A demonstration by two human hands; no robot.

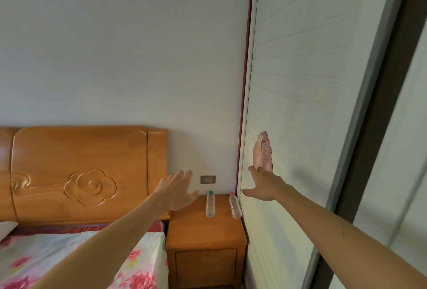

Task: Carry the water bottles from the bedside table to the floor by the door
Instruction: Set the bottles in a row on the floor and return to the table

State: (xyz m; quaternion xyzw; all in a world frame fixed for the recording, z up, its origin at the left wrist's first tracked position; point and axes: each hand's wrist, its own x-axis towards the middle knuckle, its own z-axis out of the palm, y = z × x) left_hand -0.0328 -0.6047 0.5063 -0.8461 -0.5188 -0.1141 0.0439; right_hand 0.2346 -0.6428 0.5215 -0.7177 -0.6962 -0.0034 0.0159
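Two clear water bottles stand upright at the back of the wooden bedside table (203, 231). The green-capped bottle (210, 205) is on the left; the red-capped bottle (235, 206) stands against the wardrobe side. My left hand (178, 190) is stretched out in the air, fingers straight, to the left of the green-capped bottle and apart from it. My right hand (265, 184) is also stretched out with spread fingers, in front of the wardrobe door, above and right of the red-capped bottle. Neither hand holds anything.
A bed with a floral cover (76, 258) and a carved wooden headboard (87, 173) lies left of the table. A white sliding wardrobe door (295, 126) with a pink sticker (263, 152) rises on the right. A wall socket (208, 179) sits above the table.
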